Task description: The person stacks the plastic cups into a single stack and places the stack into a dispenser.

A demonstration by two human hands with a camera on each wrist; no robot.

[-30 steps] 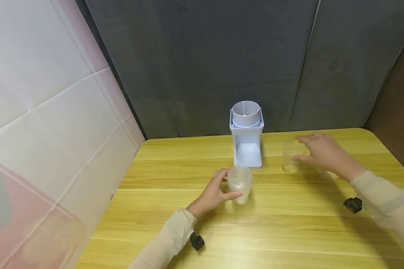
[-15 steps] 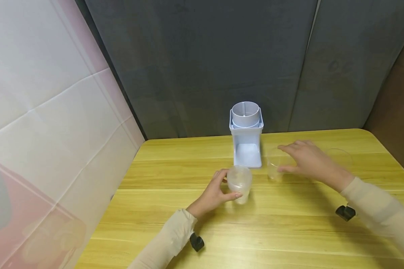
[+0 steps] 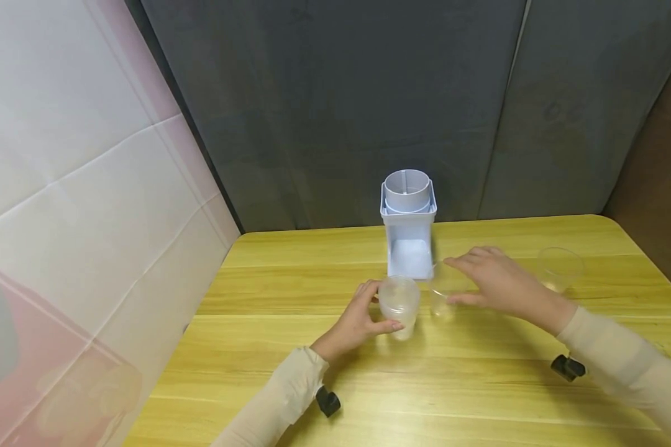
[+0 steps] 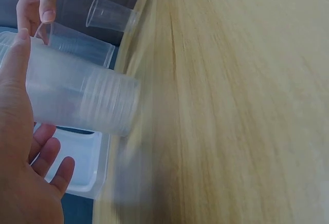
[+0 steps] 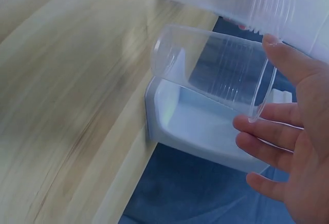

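We observe the clear cup [image 5: 213, 67] upright, just right of the cup stack [image 3: 398, 299] in the head view. The right hand [image 3: 494, 282] holds its rim between spread thumb and fingers. The left hand [image 3: 351, 323] grips the stack with a curved, part-open grasp. Behind, we note the white stand [image 3: 410, 239]; farther right, a second cup [image 3: 559, 268].

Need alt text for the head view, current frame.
Two hands work over a wood-grain table: the left hand grips a stack of clear plastic cups, while the right hand holds a single clear cup beside it. Behind them stands a pale stand with a round holder; another clear cup is farther right.
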